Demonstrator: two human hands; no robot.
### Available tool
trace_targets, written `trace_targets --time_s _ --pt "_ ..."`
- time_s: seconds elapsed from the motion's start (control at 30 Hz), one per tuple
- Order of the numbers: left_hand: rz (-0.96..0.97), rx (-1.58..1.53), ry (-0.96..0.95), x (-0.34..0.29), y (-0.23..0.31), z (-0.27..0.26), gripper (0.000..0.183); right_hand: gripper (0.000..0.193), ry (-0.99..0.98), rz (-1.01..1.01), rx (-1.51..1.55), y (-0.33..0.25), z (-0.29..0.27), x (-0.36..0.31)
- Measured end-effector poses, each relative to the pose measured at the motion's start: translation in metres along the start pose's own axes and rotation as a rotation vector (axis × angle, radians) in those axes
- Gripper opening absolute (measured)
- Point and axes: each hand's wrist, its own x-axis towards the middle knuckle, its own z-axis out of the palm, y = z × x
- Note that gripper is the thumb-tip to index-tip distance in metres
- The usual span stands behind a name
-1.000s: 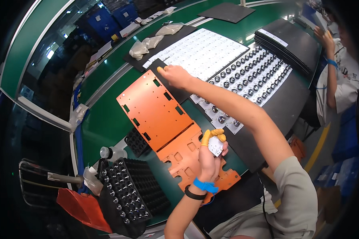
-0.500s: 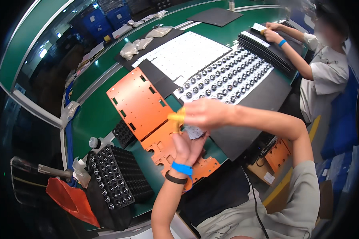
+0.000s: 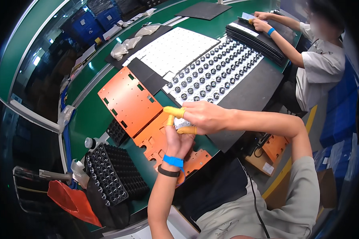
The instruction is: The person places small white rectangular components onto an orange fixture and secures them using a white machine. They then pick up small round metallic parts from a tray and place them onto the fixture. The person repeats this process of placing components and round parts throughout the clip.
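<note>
Close together over the orange fixture's near half, my two hands meet around a small whitish piece with dark specks. My left hand is palm up beneath it, cupped around it, with a yellow finger cot on one finger. From the right, my right hand reaches across with yellow cots on its fingers, gripping the piece's upper side. Fingers partly cover the piece, so its exact kind cannot be made out. A blue wrist strap and a dark band circle my left wrist.
The fixture's orange plate lies flat beyond my hands. White sheet with rows of black round parts lies to its right, a plain white sheet farther off. Black trays of shiny parts stand at left. A co-worker's hands work at stacked black sheets.
My right hand, blurred before, is now clearer, its fingers spread around the whitish piece. The whole view has shifted slightly, so the table's things sit a little left and higher.
</note>
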Motion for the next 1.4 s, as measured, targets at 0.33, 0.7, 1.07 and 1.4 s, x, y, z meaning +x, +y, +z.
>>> trace_targets --time_s 0.33,0.7,1.07,1.4 --pt "0.02 -0.128 -0.07 -0.004 -0.003 0.001 0.046 0.065 0.008 -0.067 -0.013 0.008 0.022 0.02" --pt "0.007 -0.05 -0.078 -0.003 0.0 0.008 0.04 0.037 0.192 -0.038 0.094 0.052 0.013 0.022" --pt "-0.122 -0.275 0.146 -0.003 0.006 0.017 0.033 0.049 0.379 0.939 -0.397 0.35 -0.031 0.009" --pt "-0.149 -0.295 0.196 -0.005 0.008 0.019 0.037 0.074 0.004 1.347 -0.469 0.439 -0.033 -0.007"
